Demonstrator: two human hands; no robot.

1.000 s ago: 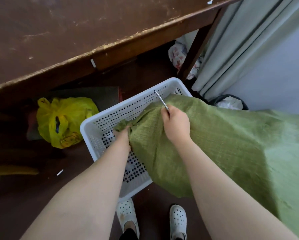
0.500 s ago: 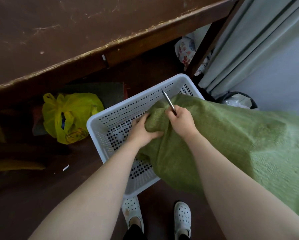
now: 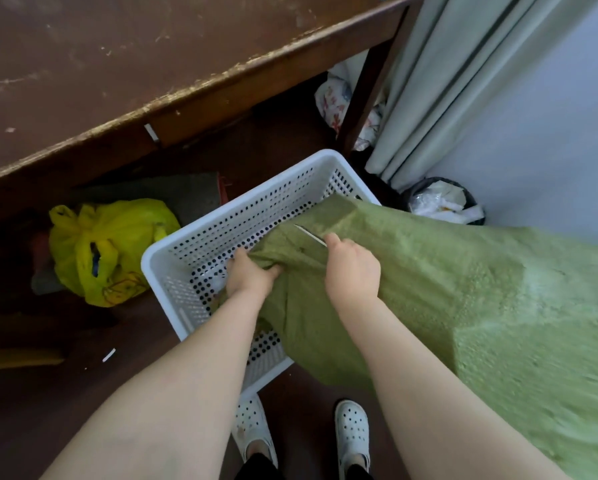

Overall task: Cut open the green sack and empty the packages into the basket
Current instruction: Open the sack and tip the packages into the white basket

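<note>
Woven matt green sack [image 3: 446, 289]; perforated white plastic basket [image 3: 221, 233]; scuffed wooden table [image 3: 117, 64]; glossy yellow bag [image 3: 117, 244]

One sack [image 3: 446, 289], one basket [image 3: 235, 203], one blade [image 3: 310, 234], two hands [image 3: 252, 277] [image 3: 352, 271].

- Green sack [image 3: 463, 289]: coarse woven plastic cloth, bulky and wide at the right, where it fills the frame. It narrows toward the left, and that end droops over the basket's right rim into the basket. The left hand [image 3: 252, 275] grips its bunched, creased corner. The right hand [image 3: 351, 268] holds a thin metal blade [image 3: 311, 235] that lies slanted against the cloth.
- Basket [image 3: 183, 303]: white plastic, rectangular, with walls and bottom full of round holes. It stands on the dark floor, its right part covered by the sack.
</note>
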